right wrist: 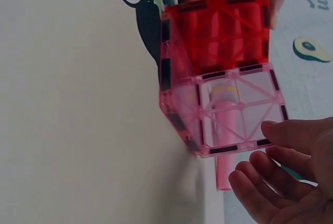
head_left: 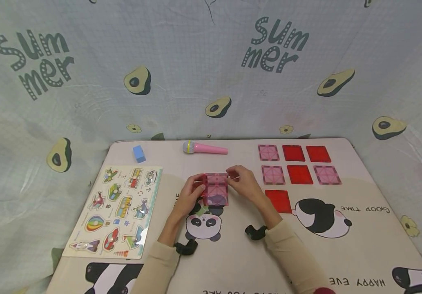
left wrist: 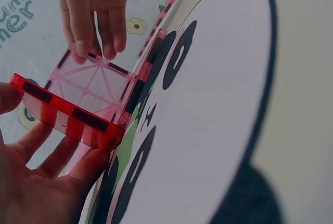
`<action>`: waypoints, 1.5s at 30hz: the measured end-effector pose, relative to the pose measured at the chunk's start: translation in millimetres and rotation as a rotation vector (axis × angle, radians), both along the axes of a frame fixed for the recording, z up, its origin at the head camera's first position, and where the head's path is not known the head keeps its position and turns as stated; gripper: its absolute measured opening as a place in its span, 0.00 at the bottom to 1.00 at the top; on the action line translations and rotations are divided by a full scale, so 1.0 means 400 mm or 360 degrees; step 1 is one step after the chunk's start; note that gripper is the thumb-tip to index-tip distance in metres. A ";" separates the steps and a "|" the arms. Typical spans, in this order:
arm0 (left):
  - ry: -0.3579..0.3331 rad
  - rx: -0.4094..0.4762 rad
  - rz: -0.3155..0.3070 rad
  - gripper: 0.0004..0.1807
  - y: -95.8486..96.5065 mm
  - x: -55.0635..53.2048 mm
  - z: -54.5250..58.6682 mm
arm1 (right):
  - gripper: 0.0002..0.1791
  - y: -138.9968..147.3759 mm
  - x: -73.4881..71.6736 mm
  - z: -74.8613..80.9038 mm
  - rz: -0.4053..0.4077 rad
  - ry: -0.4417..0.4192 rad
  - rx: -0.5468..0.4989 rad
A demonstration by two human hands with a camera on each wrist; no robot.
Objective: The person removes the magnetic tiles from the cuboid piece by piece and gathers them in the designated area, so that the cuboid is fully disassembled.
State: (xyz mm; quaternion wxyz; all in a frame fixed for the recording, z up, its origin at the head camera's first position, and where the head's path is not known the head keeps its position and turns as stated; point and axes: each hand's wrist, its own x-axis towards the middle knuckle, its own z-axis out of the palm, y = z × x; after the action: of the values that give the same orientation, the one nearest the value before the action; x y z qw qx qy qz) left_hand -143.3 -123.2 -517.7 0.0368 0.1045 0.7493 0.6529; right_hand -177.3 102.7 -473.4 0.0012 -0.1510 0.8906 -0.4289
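Observation:
Near the middle of the table, a partly built shape of magnetic tiles has a pink tile (head_left: 216, 196) flat at its base. A red magnetic tile (right wrist: 229, 34) stands up along the left side, and a pink magnetic tile (right wrist: 244, 109) rises at the far side, meeting it at a corner. My left hand (head_left: 190, 197) grips the red tile, its fingers spread over the outer face and the thumb at the top edge. With thumb and fingers, my right hand (head_left: 245, 183) pinches the free corner of the upright pink tile.
Several loose red tiles (head_left: 293, 153) and pink tiles (head_left: 327, 174) lie in rows at the right. A pink toy microphone (head_left: 211, 148) lies behind the build. At the left are a blue block (head_left: 139, 154) and a picture puzzle board (head_left: 97, 183). A printed curtain (head_left: 181, 49) hangs behind.

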 end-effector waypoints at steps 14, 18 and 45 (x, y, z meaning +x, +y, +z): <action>-0.0027 -0.0062 0.0003 0.24 0.001 0.012 0.034 | 0.09 -0.017 -0.006 -0.021 -0.0029 0.0038 0.0035; -0.0029 -0.0069 -0.0034 0.25 0.001 0.030 0.082 | 0.09 -0.019 -0.008 -0.024 -0.0034 0.0053 0.0035; -0.0047 -0.0063 -0.0024 0.24 0.006 0.038 0.102 | 0.09 -0.010 -0.030 -0.048 -0.0155 0.0117 0.0018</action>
State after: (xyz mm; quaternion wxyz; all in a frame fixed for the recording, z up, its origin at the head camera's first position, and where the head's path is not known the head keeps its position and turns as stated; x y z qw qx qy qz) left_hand -128.1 -120.9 -477.0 0.0548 0.0999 0.7607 0.6390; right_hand -189.3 98.7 -492.7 -0.0514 -0.1231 0.8988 -0.4174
